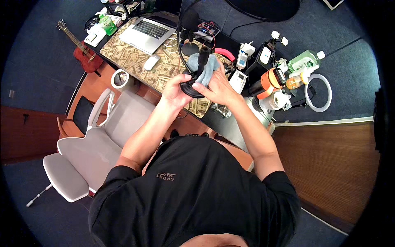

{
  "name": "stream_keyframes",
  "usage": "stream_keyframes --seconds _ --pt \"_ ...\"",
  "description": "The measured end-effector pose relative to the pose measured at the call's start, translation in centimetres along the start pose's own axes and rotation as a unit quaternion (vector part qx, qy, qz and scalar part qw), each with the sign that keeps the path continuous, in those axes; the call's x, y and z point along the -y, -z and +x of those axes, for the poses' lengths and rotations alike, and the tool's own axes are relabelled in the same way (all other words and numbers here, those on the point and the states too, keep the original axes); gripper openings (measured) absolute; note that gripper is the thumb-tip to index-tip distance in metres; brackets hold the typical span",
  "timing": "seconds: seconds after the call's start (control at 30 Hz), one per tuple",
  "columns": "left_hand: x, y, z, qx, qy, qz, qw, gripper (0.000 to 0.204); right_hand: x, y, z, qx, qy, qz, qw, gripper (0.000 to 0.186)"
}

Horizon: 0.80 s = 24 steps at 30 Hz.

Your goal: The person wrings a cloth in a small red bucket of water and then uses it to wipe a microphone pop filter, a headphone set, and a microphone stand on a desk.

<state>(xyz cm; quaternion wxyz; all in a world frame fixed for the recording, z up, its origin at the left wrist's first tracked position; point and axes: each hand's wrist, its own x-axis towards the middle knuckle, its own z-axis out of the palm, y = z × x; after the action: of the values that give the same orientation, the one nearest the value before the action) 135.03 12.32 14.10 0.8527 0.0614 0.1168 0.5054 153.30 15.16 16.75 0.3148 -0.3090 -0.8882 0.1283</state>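
**Mic point(203, 57) held up, wipe seems not done yet**

The mic is held up by 2 hands over the near edge of the mat point(162, 71) — it is not set down. Its round base point(190, 91) is gripped by the left hand point(176, 93). The left thumb is laid on top; the other fingers are mostly hidden, so how they are bent cannot be told. A blue cloth point(211, 68) is held against the mic by the right hand point(222, 89). The cloth is pinched by bent fingers and the thumb, but the fingertips are partly hidden.

A wipe seems to be under way. Which parts are done cannot be told — no dirt can be made out. The mic has not been put down, and the cloth has not been laid aside, so those seem to be left. A 2nd mic point(189, 19) is not being touched; whether it was wiped cannot be told.
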Motion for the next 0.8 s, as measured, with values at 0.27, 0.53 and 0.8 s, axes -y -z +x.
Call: stream_keyframes --seconds 0.27,0.53,0.8 --pt "0.7 -0.1 0.8 -0.014 -0.065 -0.019 0.998 0.045 3.6 -2.2 -2.0 -0.106 -0.085 -0.002 0.991 0.038" --pt "2.6 -0.2 0.8 -0.061 -0.108 0.001 0.992 0.026 3.5 -3.8 -2.2 -0.192 -0.11 0.012 0.975 0.028" --pt "4.5 -0.6 1.4 -0.031 -0.19 0.081 0.978 0.031 2.7 -1.1 1.3 -0.165 -0.197 0.119 0.959 0.04"
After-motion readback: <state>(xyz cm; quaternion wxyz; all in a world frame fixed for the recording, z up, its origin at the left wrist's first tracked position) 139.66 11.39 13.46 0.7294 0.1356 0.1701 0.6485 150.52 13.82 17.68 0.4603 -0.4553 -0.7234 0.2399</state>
